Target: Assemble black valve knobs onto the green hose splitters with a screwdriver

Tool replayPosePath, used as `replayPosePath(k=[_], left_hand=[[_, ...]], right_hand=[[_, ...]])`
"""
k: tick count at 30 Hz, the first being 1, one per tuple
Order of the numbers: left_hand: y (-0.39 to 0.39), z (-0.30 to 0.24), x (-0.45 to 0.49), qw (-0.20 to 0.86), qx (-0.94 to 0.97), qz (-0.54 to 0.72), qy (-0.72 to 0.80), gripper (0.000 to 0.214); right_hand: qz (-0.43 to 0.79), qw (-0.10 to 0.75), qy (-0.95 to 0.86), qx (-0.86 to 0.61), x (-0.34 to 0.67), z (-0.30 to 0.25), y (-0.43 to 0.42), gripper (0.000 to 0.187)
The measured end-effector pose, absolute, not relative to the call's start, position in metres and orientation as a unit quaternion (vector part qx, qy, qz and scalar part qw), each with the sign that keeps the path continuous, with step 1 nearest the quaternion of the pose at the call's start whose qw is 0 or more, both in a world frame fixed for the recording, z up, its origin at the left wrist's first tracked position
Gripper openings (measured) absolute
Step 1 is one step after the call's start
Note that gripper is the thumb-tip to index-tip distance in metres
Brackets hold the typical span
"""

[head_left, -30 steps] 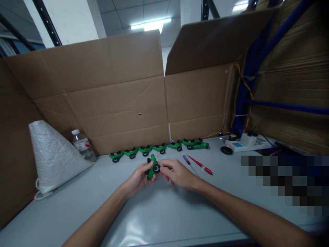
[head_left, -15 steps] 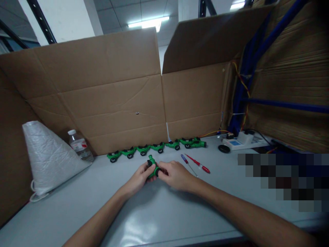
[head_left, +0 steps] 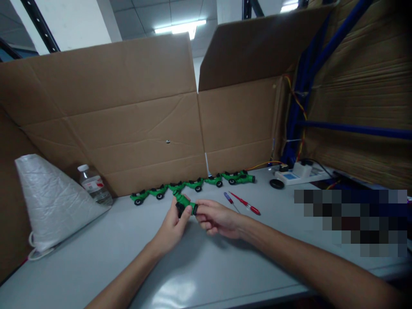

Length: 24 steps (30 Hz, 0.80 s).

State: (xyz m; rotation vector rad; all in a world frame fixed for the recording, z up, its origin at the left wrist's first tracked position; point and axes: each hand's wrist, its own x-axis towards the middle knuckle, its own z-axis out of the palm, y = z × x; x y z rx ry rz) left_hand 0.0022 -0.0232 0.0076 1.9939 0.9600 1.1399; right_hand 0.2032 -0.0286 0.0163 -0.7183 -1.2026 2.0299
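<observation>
While a green toy (head_left: pixel 183 201) was pinched above the desk (head_left: pixel 199 270) by the left hand (head_left: pixel 172 226), its black-rimmed end (head_left: pixel 195 209) was met by the curled right hand (head_left: pixel 219 219), whether pinching could not be told; the toy's body seemed best held steady.

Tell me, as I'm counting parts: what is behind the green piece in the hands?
Behind the held green piece is a row of green wheeled pieces, backed by a cardboard wall. It overlaps the third piece from the left, whose lower part is covered and cannot be seen.
</observation>
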Motion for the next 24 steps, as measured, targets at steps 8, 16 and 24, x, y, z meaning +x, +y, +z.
replayPosePath(k=[8, 16, 24], left_hand=[[-0.026, 0.008, 0.001, 0.276, 0.767, 0.444, 0.372, 0.033], [-0.010, -0.012, 0.000, 0.414, 0.723, 0.387, 0.394, 0.046], [-0.013, -0.007, 0.003, 0.488, 0.694, 0.350, 0.397, 0.051]], right_hand=[[0.682, 0.376, -0.552, -0.298, 0.199, 0.001, -0.019, 0.028], [0.291, 0.350, -0.816, -0.357, 0.217, -0.007, -0.008, 0.023], [0.047, 0.261, -0.888, -0.374, 0.221, -0.002, -0.012, 0.017]])
